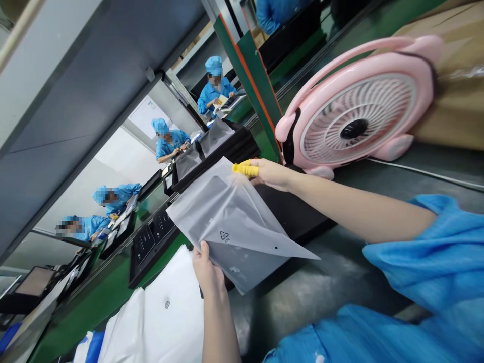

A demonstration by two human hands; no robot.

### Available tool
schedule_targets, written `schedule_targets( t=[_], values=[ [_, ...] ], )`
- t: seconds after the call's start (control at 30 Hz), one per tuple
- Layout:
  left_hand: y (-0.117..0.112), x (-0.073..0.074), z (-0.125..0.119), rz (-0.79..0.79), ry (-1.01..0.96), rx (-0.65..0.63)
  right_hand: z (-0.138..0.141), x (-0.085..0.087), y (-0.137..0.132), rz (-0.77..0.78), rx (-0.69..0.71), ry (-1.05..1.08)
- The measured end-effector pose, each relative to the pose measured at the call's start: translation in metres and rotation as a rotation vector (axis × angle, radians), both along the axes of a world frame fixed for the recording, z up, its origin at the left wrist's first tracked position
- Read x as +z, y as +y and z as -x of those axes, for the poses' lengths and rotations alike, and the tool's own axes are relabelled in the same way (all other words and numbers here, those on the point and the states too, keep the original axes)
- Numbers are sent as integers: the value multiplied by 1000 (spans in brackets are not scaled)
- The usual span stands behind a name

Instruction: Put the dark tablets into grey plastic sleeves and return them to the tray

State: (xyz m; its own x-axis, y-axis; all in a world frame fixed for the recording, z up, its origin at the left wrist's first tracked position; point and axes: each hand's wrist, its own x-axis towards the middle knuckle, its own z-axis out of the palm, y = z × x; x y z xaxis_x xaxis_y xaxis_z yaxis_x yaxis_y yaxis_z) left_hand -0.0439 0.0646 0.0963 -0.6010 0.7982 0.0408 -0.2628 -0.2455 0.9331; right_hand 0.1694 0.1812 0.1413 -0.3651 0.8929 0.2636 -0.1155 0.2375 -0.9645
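A translucent frosted plastic bag [227,217] with a printed recycling mark is stretched between my hands. My left hand [207,269] is closed on its near edge, thumb on top. My right hand [264,174], with yellow finger cots [245,169] on its fingers, grips the far edge; some fingertips are hidden. One bag corner sticks out to the right as a loose point. The lower part looks darker, and I cannot tell whether anything is inside. Below my left hand lies a stack of white plastic bags [172,307].
A pink fan [355,121] stands at the right before a cardboard box [461,91]. Black trays [151,247] with flat dark devices sit on the green conveyor [91,287]. Several co-workers in blue work beyond. A grey shelf [75,116] overhangs the upper left.
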Motion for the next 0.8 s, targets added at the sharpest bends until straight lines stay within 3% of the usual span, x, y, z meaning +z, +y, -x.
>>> schedule_targets(
  t=[0.13, 0.23, 0.47, 0.53, 0.67, 0.73, 0.8],
  values=[
    [12, 22, 2, -5, 54, 14, -9, -17, -12, -22, 106, -374],
    [22, 27, 3, 25, 115, -11, -20, -22, -10, -77, 127, -566],
    [41, 31, -10, -56, 69, -6, -28, -8, 1, -124, -251, -58],
    [46, 31, -14, -53, 49, 14, -29, -18, -4, -61, -318, -100],
    [67, 22, -26, 80, 1, -33, -44, -60, -14, 68, -111, -563],
    [82, 13, -35, 162, -35, -89, -54, -80, -13, 66, -113, -609],
    [95, 4, -45, 188, -68, -149, -62, -91, -8, 56, -218, -515]
  ],
)
